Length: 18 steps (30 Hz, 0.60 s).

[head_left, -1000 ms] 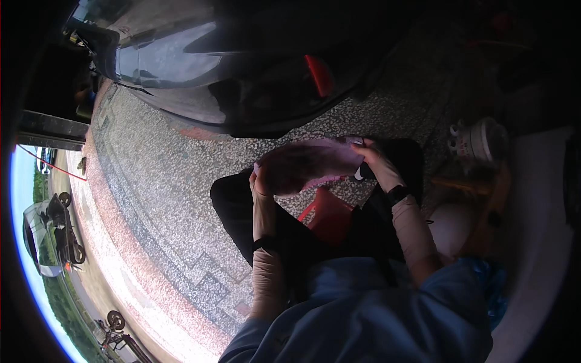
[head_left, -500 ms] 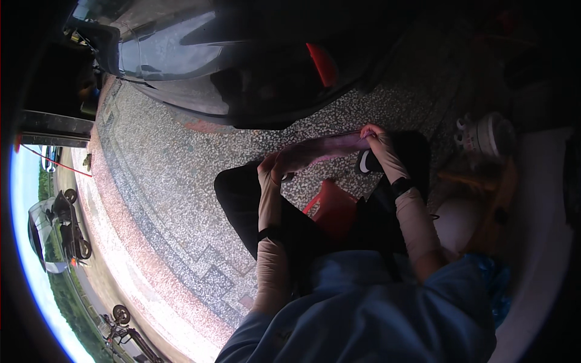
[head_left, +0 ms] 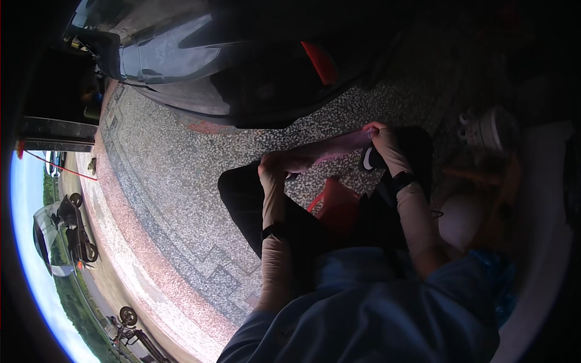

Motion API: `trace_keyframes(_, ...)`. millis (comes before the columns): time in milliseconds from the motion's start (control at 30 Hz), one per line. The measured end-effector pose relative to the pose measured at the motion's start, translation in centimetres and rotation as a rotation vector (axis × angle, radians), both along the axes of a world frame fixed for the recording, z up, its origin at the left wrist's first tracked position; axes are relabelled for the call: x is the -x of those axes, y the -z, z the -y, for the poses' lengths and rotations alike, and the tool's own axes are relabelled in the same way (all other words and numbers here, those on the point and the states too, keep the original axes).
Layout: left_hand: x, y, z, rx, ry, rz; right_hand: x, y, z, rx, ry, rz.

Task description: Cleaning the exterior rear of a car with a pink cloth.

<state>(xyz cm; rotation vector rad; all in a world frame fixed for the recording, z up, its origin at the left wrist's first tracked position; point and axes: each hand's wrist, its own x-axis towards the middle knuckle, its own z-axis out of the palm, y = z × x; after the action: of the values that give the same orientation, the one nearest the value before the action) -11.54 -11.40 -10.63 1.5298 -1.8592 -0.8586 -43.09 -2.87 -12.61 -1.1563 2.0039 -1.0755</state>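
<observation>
A strip of thin purple-pink cloth (head_left: 324,149) is stretched between my hands above my parted knees. My left hand (head_left: 270,163) is closed on its left end, near my left knee. At the other end, slightly higher in the view, my right hand (head_left: 377,132) pinches the cloth beside my right knee. The strip runs fairly taut, its lower edge sagging a little. Below it, between my legs, lies a red object (head_left: 338,209), partly hidden by dark clothing; its kind is unclear.
A dark car (head_left: 181,78) with a red tail light (head_left: 319,62) stands just ahead. Speckled stone floor (head_left: 175,175) spreads to the left, toward parked two-wheelers (head_left: 75,233). On the shadowed right are a white bucket (head_left: 497,130), a wooden piece (head_left: 475,176) and a pale rounded object (head_left: 461,221).
The cloth has been drawn straighter and narrower near my left hand, where it bowed before. Both hands keep their hold. The whole view has shifted slightly.
</observation>
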Motion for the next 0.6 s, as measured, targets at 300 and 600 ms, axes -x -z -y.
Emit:
trace_keyframes(300, -1.6, 3.0, 0.9, -0.012, 0.218, 0.147, 0.3, 1.7, 0.1, 0.135, 0.001, 0.117)
trace_keyframes(600, -2.2, 3.6, -0.7, -0.377, 0.205, 0.324, -0.6, -1.5, -0.1, -0.083, -0.110, 0.062)
